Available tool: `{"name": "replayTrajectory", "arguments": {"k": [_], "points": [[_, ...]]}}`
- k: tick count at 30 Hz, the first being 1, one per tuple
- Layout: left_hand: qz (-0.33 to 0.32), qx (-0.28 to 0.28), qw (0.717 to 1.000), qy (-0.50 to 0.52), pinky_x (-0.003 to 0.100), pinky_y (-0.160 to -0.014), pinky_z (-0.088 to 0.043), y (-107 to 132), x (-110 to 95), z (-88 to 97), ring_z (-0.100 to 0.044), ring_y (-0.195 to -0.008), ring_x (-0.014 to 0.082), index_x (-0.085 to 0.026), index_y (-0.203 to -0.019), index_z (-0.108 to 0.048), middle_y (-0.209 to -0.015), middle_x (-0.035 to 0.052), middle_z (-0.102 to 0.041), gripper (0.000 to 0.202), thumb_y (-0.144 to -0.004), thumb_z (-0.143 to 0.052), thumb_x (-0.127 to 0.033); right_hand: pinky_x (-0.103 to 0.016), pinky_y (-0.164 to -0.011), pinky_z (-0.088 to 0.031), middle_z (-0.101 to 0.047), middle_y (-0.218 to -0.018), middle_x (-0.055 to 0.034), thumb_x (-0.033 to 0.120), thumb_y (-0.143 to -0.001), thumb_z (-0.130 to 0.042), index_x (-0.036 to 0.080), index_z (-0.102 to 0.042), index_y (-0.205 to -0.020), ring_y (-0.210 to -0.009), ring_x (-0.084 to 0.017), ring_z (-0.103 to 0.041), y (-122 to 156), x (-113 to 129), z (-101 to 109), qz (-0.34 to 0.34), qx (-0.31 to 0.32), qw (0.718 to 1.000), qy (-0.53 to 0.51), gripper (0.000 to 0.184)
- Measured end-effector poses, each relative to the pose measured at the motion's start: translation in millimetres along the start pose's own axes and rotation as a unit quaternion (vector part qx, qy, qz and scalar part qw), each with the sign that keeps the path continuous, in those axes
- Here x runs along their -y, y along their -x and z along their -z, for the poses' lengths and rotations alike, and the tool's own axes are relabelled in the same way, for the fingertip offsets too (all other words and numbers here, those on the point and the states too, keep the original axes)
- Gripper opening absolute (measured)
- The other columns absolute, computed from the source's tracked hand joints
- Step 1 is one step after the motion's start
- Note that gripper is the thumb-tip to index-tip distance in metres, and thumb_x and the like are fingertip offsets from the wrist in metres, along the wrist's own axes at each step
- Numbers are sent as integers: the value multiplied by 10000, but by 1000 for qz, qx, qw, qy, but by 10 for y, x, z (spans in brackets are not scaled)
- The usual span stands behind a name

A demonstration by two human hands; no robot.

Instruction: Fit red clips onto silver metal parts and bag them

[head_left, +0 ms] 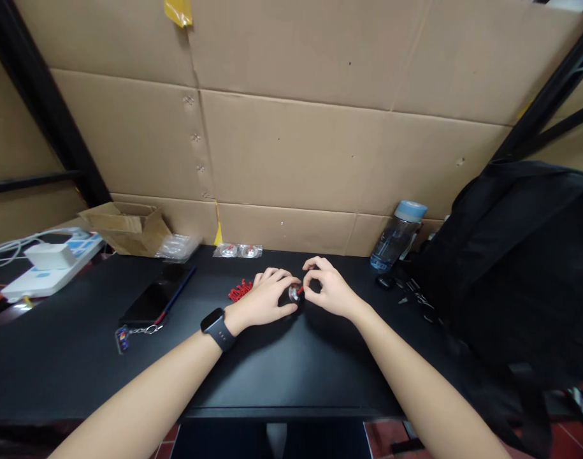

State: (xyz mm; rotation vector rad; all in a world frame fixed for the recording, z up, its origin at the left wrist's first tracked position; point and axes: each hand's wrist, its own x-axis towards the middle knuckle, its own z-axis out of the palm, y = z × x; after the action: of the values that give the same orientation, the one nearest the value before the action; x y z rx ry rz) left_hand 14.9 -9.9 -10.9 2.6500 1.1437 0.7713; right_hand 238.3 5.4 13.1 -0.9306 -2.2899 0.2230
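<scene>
Currently holding a small shiny round piece (294, 294) between thumb and fingers of the left hand (262, 306), at mid-desktop (291, 376); pinching a red strip (301, 290) beside it, right hand (333, 291) narrowed to thumb and forefinger. Behind left fingers, tangled red pieces (240, 291); farther back, two clear packets (237, 251).

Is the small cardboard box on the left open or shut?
Open. The cardboard box has its flaps spread, with part of its inside showing.
</scene>
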Motion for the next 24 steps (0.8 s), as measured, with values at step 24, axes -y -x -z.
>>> {"name": "replayTrajectory", "arguments": {"k": [24], "points": [[569, -171, 787, -168, 539, -931, -379, 745, 1755, 1144, -601, -1139, 419, -191, -1229, -579, -1157, 225, -696, 430, -840, -564, -373, -385, -917, -473, -604, -1071, -76, 144, -747, -642, 196, -693, -688, -1001, -231, -611, 0, -431, 78, -82, 29, 996, 36, 93]]}}
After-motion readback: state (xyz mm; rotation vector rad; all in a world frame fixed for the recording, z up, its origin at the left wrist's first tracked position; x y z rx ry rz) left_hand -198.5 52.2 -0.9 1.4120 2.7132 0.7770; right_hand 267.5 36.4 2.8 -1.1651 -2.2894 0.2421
